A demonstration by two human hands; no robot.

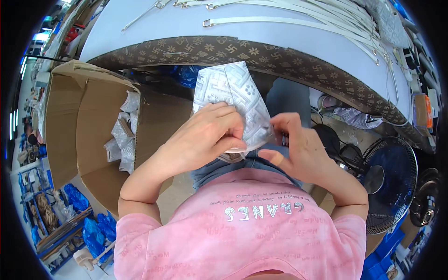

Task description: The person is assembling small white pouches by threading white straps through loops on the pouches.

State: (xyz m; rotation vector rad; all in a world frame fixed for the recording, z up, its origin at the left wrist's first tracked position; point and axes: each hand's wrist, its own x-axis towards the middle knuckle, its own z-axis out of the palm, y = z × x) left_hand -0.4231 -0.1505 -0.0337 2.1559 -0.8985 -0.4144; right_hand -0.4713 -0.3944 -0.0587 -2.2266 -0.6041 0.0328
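Note:
A silvery-white bag-like piece with a raised geometric pattern lies over my lap, below the table edge. My left hand is closed on its near left side, with thumb and fingers pinching the rim. At the piece's right edge is my right hand, its thumb and curled fingers apart. The fingertips come close to the material or touch it; I cannot tell which. A small dark shape shows between those fingers, too blurred to name. The near opening of the piece is partly hidden by my left hand.
Pale straps with metal buckles lie on the white table ahead. At left stands an open cardboard box holding several similar patterned pieces. A black fan is close to my right elbow. Blue plastic bags sit at lower left.

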